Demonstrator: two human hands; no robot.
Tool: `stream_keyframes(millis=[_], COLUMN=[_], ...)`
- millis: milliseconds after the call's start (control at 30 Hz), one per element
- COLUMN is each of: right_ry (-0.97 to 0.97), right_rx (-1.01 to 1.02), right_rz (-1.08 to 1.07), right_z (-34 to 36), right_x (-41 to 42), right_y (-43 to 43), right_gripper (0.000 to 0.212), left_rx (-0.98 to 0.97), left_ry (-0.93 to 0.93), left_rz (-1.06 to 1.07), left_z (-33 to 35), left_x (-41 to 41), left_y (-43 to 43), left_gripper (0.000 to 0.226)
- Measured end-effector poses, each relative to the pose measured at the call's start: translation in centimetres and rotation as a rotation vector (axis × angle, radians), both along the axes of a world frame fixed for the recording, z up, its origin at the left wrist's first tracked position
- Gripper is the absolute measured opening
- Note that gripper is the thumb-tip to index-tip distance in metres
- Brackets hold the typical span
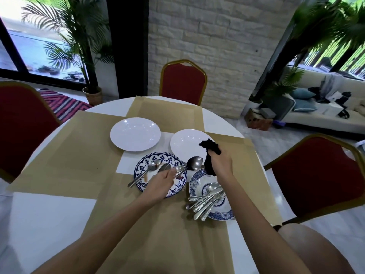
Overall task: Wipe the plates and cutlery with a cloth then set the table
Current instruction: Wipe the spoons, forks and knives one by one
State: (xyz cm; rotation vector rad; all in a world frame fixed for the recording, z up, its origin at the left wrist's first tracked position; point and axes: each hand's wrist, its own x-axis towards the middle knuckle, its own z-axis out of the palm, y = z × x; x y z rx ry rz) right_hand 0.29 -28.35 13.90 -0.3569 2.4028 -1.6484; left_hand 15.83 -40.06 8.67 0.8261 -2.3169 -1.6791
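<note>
Step in hand: wiping cutlery. My left hand sits over the stained patterned plate, fingers pinched on the handle of a large spoon, whose bowl pokes out toward my right. My right hand is fisted round the black cloth, with the ends sticking out above and below, just beside the spoon bowl and apart from it. More spoons lie on that dirty plate; they look unwiped. A pile of cutlery sits in the blue floral dish, probably the done ones, though I can't confirm. Two white plates are on the placemats further out and look clean. Next: bring cloth and spoon bowl together, wrap and rub both faces, keeping the left pinch firm so the handle doesn't twist. Table setting not started.
</note>
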Motion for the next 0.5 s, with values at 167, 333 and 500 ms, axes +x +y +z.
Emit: stream_keyframes(millis=[167,333,500], right_ry=[-0.021,0.209,0.405], right_rx=[-0.017,0.150,0.397], right_rz=[-0.037,0.153,0.299], right_z=[-0.4,-1.7,-4.2], right_x=[-0.2,0.9,2.4], right_y=[0.0,-0.1,-0.6], right_gripper=[0.030,0.023,0.033], left_rx=[-0.155,-0.181,-0.239], left_ry=[-0.074,-0.066,0.018], left_rz=[0.061,-0.030,-0.071], left_z=[0.5,0.4,0.5], left_x=[-0.1,-0.3,0.0], left_y=[0.0,0.1,1.3], left_gripper=[0.041,0.026,0.022])
